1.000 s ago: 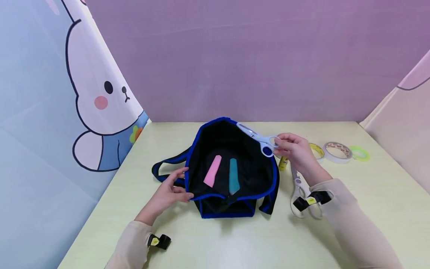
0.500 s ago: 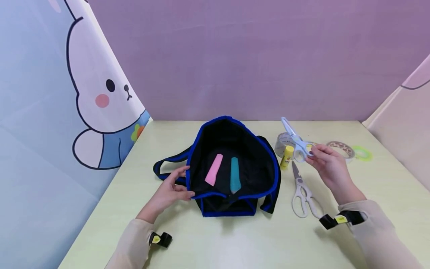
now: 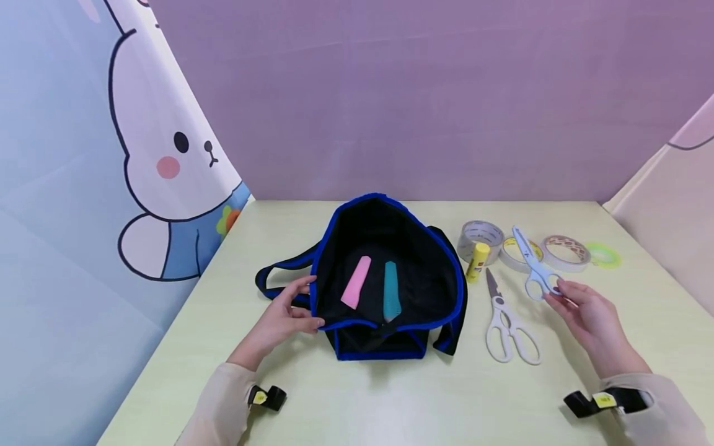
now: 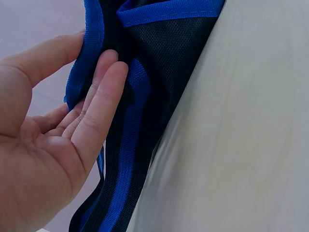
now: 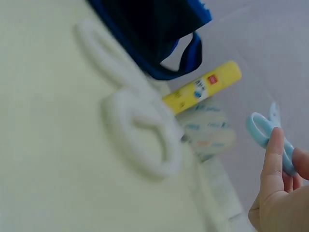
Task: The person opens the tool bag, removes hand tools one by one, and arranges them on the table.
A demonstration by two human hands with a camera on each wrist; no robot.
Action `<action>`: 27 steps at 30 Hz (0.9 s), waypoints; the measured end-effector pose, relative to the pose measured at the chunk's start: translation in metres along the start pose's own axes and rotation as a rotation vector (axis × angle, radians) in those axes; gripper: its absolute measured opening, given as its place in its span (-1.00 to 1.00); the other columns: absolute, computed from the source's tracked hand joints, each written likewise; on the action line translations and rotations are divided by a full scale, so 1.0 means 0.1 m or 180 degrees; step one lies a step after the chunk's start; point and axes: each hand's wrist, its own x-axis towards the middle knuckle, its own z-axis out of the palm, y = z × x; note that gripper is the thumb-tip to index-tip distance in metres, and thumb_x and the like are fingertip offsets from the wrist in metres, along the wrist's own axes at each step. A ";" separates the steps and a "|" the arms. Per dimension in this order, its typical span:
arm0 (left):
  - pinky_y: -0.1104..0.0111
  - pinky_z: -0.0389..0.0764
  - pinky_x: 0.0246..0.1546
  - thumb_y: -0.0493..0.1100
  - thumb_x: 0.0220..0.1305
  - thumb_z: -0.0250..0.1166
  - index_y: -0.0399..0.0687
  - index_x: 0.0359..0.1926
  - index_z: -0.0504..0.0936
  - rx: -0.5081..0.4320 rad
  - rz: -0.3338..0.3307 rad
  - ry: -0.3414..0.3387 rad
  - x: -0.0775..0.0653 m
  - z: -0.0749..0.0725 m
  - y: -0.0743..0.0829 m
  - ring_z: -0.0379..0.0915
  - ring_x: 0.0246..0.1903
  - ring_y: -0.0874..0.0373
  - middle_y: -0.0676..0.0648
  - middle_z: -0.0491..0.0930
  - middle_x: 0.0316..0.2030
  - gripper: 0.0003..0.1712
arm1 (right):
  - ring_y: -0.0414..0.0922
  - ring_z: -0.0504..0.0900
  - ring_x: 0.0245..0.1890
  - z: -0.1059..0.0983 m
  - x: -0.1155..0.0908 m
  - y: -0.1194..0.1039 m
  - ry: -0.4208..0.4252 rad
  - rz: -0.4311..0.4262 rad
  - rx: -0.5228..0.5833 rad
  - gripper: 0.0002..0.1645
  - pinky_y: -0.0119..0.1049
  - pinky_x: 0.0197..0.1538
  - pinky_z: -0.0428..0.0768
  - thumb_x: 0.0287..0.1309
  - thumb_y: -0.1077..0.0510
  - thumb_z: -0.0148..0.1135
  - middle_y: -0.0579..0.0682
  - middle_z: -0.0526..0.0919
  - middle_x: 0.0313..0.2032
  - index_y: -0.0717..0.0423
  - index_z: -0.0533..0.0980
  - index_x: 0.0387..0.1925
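My left hand (image 3: 281,319) holds the left rim of a black bag with blue trim (image 3: 426,324), thumb on one side of the edge and fingers on the other, as the left wrist view also shows. The bag's mouth gapes toward me. Inside lie a pink piece (image 3: 356,282) and a teal piece (image 3: 391,291), both narrow and tapering. Over on the right, my right hand (image 3: 592,316) pinches light blue scissors (image 3: 531,260) by a handle loop, blades pointing up and away. In the right wrist view those scissors (image 5: 261,134) sit between thumb and fingers.
White-handled scissors (image 3: 506,328) lie right of the bag. A yellow glue stick (image 3: 477,263) stands behind them. Tape rolls form a row at the back: a grey one (image 3: 467,250), a yellow-lined one (image 3: 512,262), a clear one (image 3: 568,266) and a green one (image 3: 605,262).
My right hand has carried the light blue scissors from the bag's right rim to the right and nearer to me. My left hand has stayed on the rim.
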 end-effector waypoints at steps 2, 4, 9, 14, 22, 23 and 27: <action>0.23 0.72 -0.26 -0.48 0.17 0.37 -0.24 0.51 0.04 -0.0001 0.0004 0.0005 -0.01 0.00 0.00 0.62 -0.39 0.08 -0.37 0.03 0.26 -0.03 | 0.04 0.72 -0.31 -0.07 -0.03 0.01 0.0052 0.0090 -0.0080 -0.74 -0.25 -0.08 0.69 0.38 0.49 -0.01 0.19 0.64 -0.35 0.39 0.59 -0.36; 0.23 0.72 -0.26 -0.47 0.17 0.37 -0.24 0.51 0.04 0.0001 -0.0005 0.0007 -0.01 0.00 0.00 0.62 -0.39 0.08 -0.37 0.03 0.26 -0.03 | 0.03 0.72 -0.32 -0.14 -0.05 0.01 0.0105 0.0177 -0.0153 -0.72 -0.26 -0.09 0.69 0.38 0.49 -0.02 0.19 0.65 -0.35 0.39 0.60 -0.36; 0.23 0.72 -0.26 -0.47 0.17 0.37 -0.24 0.51 0.04 -0.0001 -0.0013 -0.0003 0.00 -0.01 -0.01 0.63 -0.39 0.08 -0.36 0.03 0.26 -0.02 | 0.02 0.72 -0.30 -0.23 -0.12 0.01 0.0219 0.0378 -0.0362 -0.72 -0.24 -0.06 0.68 0.38 0.48 -0.01 0.18 0.66 -0.34 0.37 0.61 -0.36; 0.24 0.72 -0.26 -0.46 0.18 0.37 -0.23 0.51 0.04 0.0006 -0.0007 -0.0014 0.01 -0.01 -0.02 0.64 -0.39 0.08 -0.34 0.04 0.24 -0.02 | -0.02 0.70 -0.29 -0.25 -0.14 -0.04 0.0244 0.0495 -0.0729 -0.73 -0.24 -0.05 0.68 0.37 0.48 0.01 0.14 0.65 -0.31 0.33 0.62 -0.35; 0.25 0.72 -0.26 -0.46 0.18 0.37 -0.22 0.51 0.05 0.0018 -0.0006 -0.0004 0.01 -0.02 -0.01 0.64 -0.39 0.09 -0.33 0.04 0.24 -0.03 | -0.04 0.69 -0.30 -0.24 -0.12 -0.03 0.0021 0.0451 -0.1109 -0.69 -0.27 -0.08 0.69 0.37 0.49 0.00 0.13 0.67 -0.32 0.33 0.66 -0.34; 0.25 0.72 -0.26 -0.46 0.18 0.37 -0.22 0.51 0.05 0.0023 -0.0009 -0.0004 0.01 -0.02 -0.01 0.64 -0.39 0.08 -0.34 0.04 0.24 -0.03 | -0.04 0.70 -0.31 -0.25 -0.12 -0.03 0.0015 0.0425 -0.1161 -0.68 -0.27 -0.09 0.69 0.36 0.50 0.00 0.13 0.68 -0.33 0.31 0.66 -0.34; 0.24 0.72 -0.26 -0.46 0.18 0.37 -0.22 0.51 0.04 0.0013 -0.0037 0.0001 0.00 -0.02 0.00 0.64 -0.38 0.07 -0.35 0.04 0.25 -0.02 | -0.07 0.73 -0.33 -0.28 -0.14 -0.04 0.0037 0.0368 -0.1554 -0.64 -0.29 -0.14 0.70 0.36 0.50 0.02 0.10 0.71 -0.35 0.23 0.70 -0.36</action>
